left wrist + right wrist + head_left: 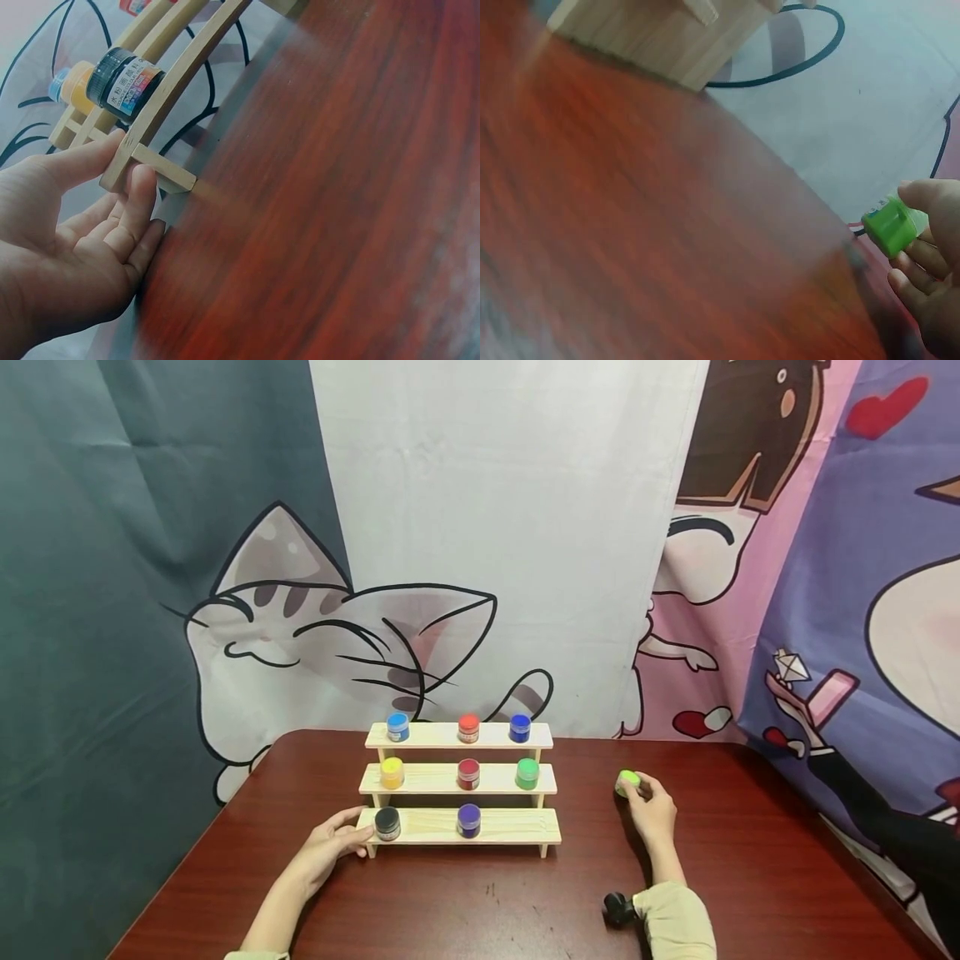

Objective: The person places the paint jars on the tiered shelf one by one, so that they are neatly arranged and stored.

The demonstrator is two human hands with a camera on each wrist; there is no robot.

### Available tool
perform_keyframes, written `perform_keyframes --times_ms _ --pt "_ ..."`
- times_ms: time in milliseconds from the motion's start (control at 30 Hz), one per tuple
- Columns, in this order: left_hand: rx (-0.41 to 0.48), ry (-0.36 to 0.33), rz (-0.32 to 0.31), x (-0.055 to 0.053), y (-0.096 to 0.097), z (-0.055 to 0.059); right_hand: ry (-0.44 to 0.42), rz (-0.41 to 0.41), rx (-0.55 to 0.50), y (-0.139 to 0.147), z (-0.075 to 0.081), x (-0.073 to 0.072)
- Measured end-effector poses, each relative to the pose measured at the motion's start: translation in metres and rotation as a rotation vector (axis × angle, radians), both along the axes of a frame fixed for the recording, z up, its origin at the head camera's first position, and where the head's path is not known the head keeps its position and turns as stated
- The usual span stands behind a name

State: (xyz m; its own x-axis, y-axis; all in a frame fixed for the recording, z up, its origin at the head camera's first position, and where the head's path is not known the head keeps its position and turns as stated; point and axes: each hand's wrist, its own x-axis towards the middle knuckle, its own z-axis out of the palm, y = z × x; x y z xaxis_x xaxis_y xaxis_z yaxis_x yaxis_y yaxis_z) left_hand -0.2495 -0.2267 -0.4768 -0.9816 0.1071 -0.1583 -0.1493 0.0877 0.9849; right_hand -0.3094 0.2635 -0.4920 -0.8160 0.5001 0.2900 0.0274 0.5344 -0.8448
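A three-tier wooden display rack (495,828) stands on the table with small paint jars on its steps. My left hand (327,850) grips the left end of the lowest step, thumb on top and fingers beneath, beside a black paint jar (387,823). A purple jar (468,821) sits mid-step, with bare wood to its right. Right of the rack, my right hand (654,810) pinches a light green paint jar (627,783) between thumb and fingers. In the right wrist view the green jar (891,227) is tilted, partly covered by the hand.
Yellow (392,773), dark red (468,774) and green (527,774) jars stand on the middle step. Light blue (398,727), red (468,728) and dark blue (520,728) jars top the rack. A cartoon-printed curtain (510,527) hangs behind the brown table (450,910).
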Motion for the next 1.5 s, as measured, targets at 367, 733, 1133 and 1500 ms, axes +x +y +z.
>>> perform_keyframes --times_ms 367,733,1133,1500 --pt "-0.032 -0.002 0.021 0.001 0.000 0.002 -0.048 0.035 -0.079 0.010 0.011 0.007" --pt "-0.030 -0.002 0.011 -0.001 0.000 0.002 0.011 0.142 -0.180 0.005 0.032 0.006" --pt "-0.027 -0.004 0.005 -0.001 0.000 0.003 0.062 0.153 -0.237 -0.003 0.064 0.012" --pt "-0.017 0.008 -0.001 0.000 -0.001 0.001 0.176 0.250 -0.236 -0.017 0.085 0.022"
